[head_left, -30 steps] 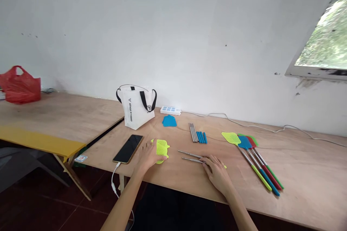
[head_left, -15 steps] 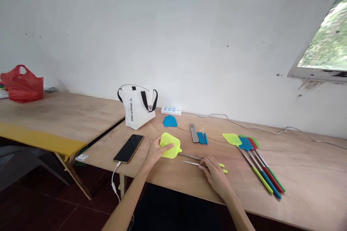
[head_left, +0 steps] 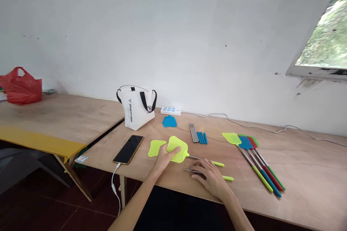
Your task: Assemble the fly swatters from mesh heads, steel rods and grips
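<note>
My left hand (head_left: 164,158) grips the perforated yellow-green head of a fly swatter (head_left: 177,148), thumb on top. From that head a metal rod runs right to a yellow-green handle. My right hand (head_left: 210,177) is over a second metal rod (head_left: 191,170), fingers curled round it; this rod's yellow-green handle (head_left: 228,178) sticks out past the hand. A loose yellow-green swatter head (head_left: 155,148) lies left of my left hand. Several metal rods (head_left: 193,132) and blue handles (head_left: 202,138) lie behind, with blue swatter heads (head_left: 169,121) further left.
Several assembled swatters (head_left: 252,162) lie at the right. A phone (head_left: 128,149) with a white cable lies at the left. Behind stand a white bag (head_left: 137,110) and a power strip (head_left: 170,110). A red plastic bag (head_left: 23,86) rests on the other table (head_left: 67,110).
My left hand has moved right with the swatter head, uncovering the loose head on the table. The second rod and its handle have shifted slightly right and toward me beneath my right hand.
</note>
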A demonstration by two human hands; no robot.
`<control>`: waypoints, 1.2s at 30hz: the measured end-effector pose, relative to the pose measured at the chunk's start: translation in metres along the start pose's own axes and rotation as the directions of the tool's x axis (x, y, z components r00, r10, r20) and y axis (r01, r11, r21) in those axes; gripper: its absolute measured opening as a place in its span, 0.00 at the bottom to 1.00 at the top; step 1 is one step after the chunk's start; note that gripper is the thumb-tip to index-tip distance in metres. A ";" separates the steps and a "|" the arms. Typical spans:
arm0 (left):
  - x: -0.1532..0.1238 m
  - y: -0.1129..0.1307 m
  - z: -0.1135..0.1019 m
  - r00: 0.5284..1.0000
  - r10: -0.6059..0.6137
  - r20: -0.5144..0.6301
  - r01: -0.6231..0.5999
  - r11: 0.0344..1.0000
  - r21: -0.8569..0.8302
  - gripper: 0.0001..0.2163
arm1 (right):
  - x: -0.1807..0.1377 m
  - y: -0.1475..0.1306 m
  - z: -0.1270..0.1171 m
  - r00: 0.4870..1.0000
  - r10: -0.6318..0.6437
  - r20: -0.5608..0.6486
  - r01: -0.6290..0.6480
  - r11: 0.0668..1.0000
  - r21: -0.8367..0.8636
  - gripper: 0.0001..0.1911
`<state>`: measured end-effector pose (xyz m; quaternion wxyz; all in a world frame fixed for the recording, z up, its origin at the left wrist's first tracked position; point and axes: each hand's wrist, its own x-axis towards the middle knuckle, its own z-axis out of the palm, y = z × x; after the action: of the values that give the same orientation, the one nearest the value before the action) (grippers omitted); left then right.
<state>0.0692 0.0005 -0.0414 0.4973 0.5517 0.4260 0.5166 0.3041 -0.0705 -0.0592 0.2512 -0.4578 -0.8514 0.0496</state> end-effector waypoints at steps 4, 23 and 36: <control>0.000 -0.001 -0.001 1.000 0.008 0.002 -0.007 1.000 -0.025 0.22 | -0.001 0.005 0.005 0.998 0.012 -0.061 -0.012 1.000 0.000 0.14; -0.007 -0.008 0.010 0.983 0.023 0.180 -0.024 1.000 0.006 0.18 | -0.005 0.012 0.007 0.972 0.077 -0.222 -0.107 0.986 -0.127 0.22; -0.013 0.000 0.013 0.966 0.083 0.245 -0.107 0.990 0.090 0.18 | -0.007 0.013 0.010 0.983 0.052 -0.175 -0.081 0.983 -0.162 0.26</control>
<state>0.0807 -0.0132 -0.0427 0.4909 0.6547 0.3616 0.4468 0.3124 -0.0666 -0.0748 0.2815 -0.5085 -0.8120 -0.0536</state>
